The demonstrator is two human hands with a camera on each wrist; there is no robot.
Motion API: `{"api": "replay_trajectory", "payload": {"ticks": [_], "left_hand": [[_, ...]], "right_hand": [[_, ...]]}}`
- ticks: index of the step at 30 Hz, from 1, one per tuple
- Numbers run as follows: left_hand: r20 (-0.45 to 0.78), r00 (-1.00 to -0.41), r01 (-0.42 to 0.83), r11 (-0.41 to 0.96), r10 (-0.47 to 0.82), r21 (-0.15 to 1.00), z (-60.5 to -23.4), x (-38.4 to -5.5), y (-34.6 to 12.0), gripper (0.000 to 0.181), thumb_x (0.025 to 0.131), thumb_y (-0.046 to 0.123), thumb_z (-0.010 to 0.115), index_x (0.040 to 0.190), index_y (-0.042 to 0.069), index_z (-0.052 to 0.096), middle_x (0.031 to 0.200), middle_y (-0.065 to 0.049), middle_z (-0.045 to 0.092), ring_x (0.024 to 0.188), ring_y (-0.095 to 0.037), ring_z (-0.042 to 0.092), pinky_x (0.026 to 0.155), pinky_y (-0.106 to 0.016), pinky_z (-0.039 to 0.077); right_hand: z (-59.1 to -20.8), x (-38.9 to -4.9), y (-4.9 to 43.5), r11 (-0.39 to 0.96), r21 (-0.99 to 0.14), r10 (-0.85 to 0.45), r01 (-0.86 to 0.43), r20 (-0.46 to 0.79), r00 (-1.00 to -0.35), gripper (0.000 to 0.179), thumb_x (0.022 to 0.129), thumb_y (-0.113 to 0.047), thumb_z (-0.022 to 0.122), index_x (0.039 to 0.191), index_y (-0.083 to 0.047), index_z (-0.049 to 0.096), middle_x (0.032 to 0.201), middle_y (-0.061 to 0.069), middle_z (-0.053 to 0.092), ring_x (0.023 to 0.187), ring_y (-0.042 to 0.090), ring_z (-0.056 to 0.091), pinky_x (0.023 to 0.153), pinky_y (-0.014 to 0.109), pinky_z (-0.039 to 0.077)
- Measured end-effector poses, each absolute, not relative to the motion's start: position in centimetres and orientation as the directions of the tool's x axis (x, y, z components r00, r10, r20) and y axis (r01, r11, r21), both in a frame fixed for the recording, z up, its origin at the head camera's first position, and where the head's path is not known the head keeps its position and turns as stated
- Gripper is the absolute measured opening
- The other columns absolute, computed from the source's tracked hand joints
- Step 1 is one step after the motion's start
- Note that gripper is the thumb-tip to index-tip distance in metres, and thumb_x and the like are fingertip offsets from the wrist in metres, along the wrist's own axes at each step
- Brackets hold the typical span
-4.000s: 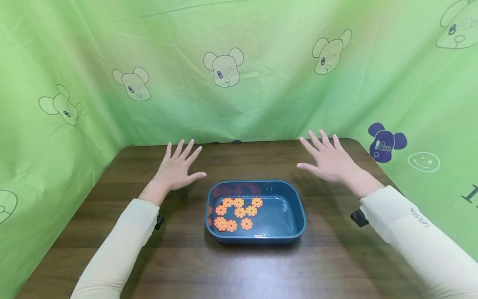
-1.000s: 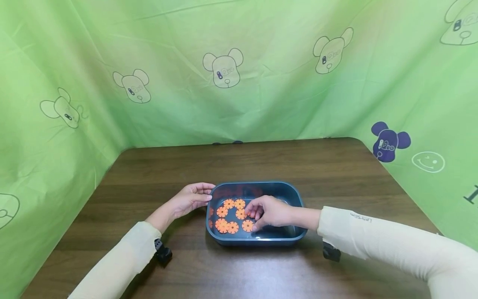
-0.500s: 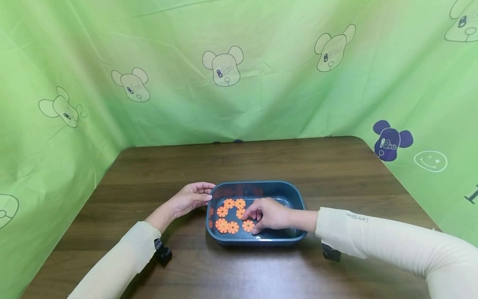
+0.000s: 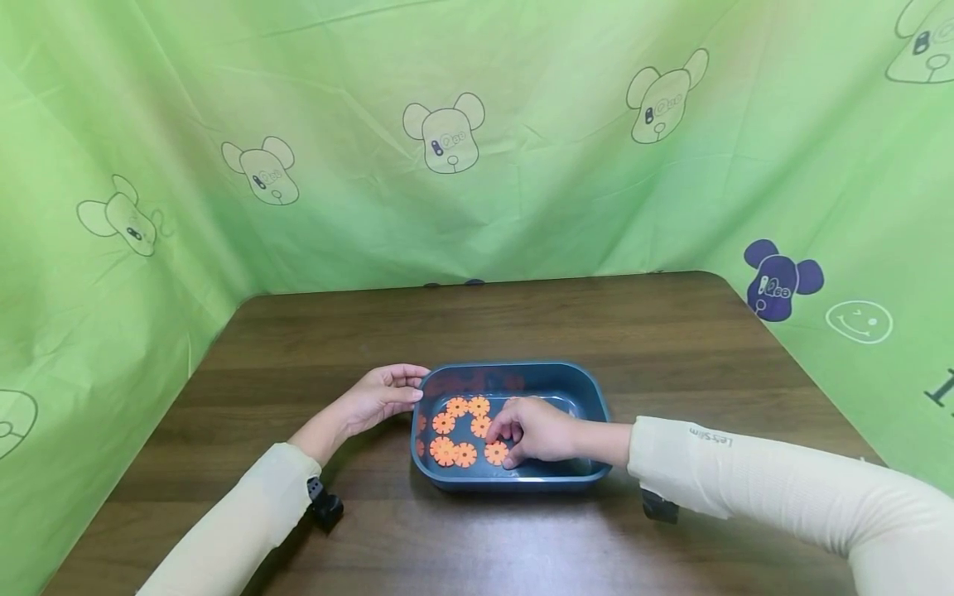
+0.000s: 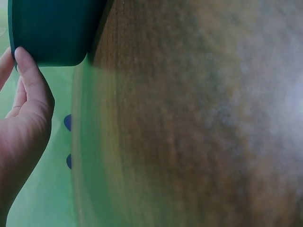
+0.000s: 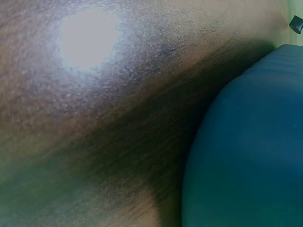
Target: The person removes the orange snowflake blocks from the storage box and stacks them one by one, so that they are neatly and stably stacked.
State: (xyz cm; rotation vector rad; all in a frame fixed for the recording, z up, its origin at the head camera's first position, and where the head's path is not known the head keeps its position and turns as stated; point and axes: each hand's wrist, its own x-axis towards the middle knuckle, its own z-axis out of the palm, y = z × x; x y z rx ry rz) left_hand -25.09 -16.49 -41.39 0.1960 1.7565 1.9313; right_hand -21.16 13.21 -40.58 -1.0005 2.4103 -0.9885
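Observation:
A dark blue, rounded rectangular bin (image 4: pixel 514 478) stands on the table, holding several orange notched, flower-shaped discs (image 4: pixel 457 406), mostly in its left half. My left hand (image 4: pixel 380 400) holds the bin's left rim, the thumb outside and fingers behind; the left wrist view also shows thumb and fingertips at the bin's rim (image 5: pixel 12 28). My right hand (image 4: pixel 540 429) reaches inside, fingers curled, thumb and index around the orange notched disc (image 4: pixel 495 452) near the front wall. That hand covers other discs below it. Only the bin's outer wall (image 6: pixel 251 151) appears in the right wrist view, without the hand.
The brown wooden table (image 4: pixel 358 530) extends around the bin. Green printed cloth (image 4: pixel 358 165) hangs behind the table and at both sides. A black wrist camera (image 4: pixel 325 505) sits under the left sleeve, another camera (image 4: pixel 660 505) under the right.
From spread open above the table, both hands have come down to the bin: left onto its rim, right inside among the discs. Over the last second the right fingers shift slightly toward the front.

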Motion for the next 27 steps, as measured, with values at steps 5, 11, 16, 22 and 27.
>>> {"api": "replay_trajectory", "payload": {"ticks": [5,11,16,22,27], "left_hand": [[-0.229,-0.855,-0.270,-0.023,0.466,0.962,-41.34,-25.08,-16.45,0.044,0.092,-0.002,0.060,0.133,-0.010,0.046,0.108,-0.009,0.059,0.093,-0.016,0.062,0.081,-0.027,0.054],[-0.223,-0.851,-0.266,-0.025,0.476,0.964,-41.28,-25.06,-16.46,0.045,0.092,-0.003,0.059,0.134,-0.011,0.045,0.106,-0.008,0.058,0.095,-0.017,0.060,0.081,-0.027,0.054],[-0.221,-0.853,-0.261,-0.019,0.474,0.965,-41.36,-25.11,-16.50,0.046,0.092,-0.002,0.060,0.134,-0.010,0.045,0.107,-0.009,0.058,0.096,-0.017,0.060,0.082,-0.028,0.054],[-0.225,-0.858,-0.255,-0.003,0.462,0.967,-41.41,-25.18,-16.53,0.046,0.092,0.000,0.062,0.134,-0.009,0.047,0.109,-0.010,0.057,0.097,-0.018,0.060,0.083,-0.028,0.054],[-0.225,-0.858,-0.255,-0.002,0.461,0.967,-41.48,-25.19,-16.56,0.046,0.092,0.000,0.062,0.134,-0.009,0.047,0.109,-0.010,0.056,0.097,-0.018,0.060,0.082,-0.028,0.054]], "right_hand": [[-40.44,-21.02,13.14,0.523,-0.708,-0.711,-0.476,-0.055,-0.701,0.022,0.075,-0.008,0.084,0.094,-0.012,0.073,0.083,-0.002,0.056,0.074,0.015,0.051,0.065,0.025,0.047],[-40.27,-20.85,12.98,0.543,-0.703,-0.696,-0.459,-0.071,-0.714,0.023,0.074,-0.007,0.084,0.094,-0.012,0.073,0.083,-0.003,0.058,0.070,0.014,0.052,0.061,0.026,0.047],[-40.33,-20.86,12.80,0.548,-0.696,-0.695,-0.464,-0.071,-0.715,0.023,0.073,-0.006,0.085,0.092,-0.011,0.073,0.079,-0.005,0.061,0.067,0.013,0.052,0.060,0.026,0.047],[-40.34,-20.83,12.55,0.552,-0.685,-0.703,-0.476,-0.075,-0.707,0.023,0.073,-0.005,0.084,0.090,-0.013,0.072,0.077,-0.007,0.062,0.067,0.012,0.052,0.061,0.026,0.047],[-40.28,-20.79,12.44,0.548,-0.689,-0.706,-0.475,-0.076,-0.705,0.023,0.073,-0.004,0.084,0.089,-0.013,0.071,0.076,-0.006,0.062,0.069,0.012,0.053,0.063,0.026,0.048]]}}
